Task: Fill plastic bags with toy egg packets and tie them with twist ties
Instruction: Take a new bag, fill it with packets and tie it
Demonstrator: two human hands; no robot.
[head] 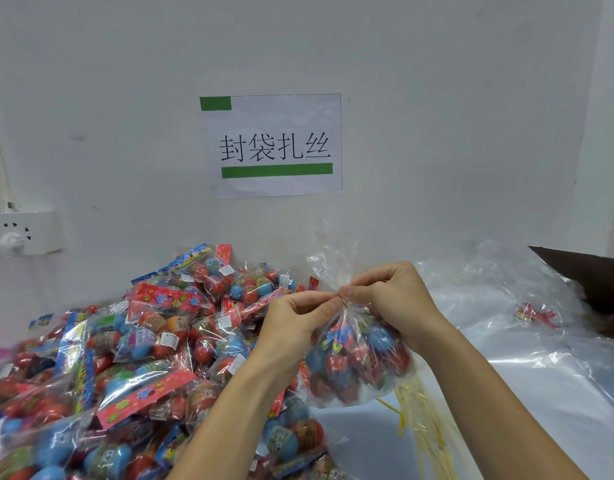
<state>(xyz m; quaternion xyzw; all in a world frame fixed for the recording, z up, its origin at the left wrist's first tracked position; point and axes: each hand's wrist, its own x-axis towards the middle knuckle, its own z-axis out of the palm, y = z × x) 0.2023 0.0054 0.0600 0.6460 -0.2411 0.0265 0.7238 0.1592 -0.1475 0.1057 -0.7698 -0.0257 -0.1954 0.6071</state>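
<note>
The bag [359, 355] is full, both hands, left hand [300, 317] and right hand [390, 296], pinch its neck with their fingers [333, 304], and tying is left.

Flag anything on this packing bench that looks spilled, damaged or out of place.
Nothing looks damaged. The twist ties lie in a loose scatter under the filled bag, which both hands, left hand and right hand, pinch at the neck.
</note>
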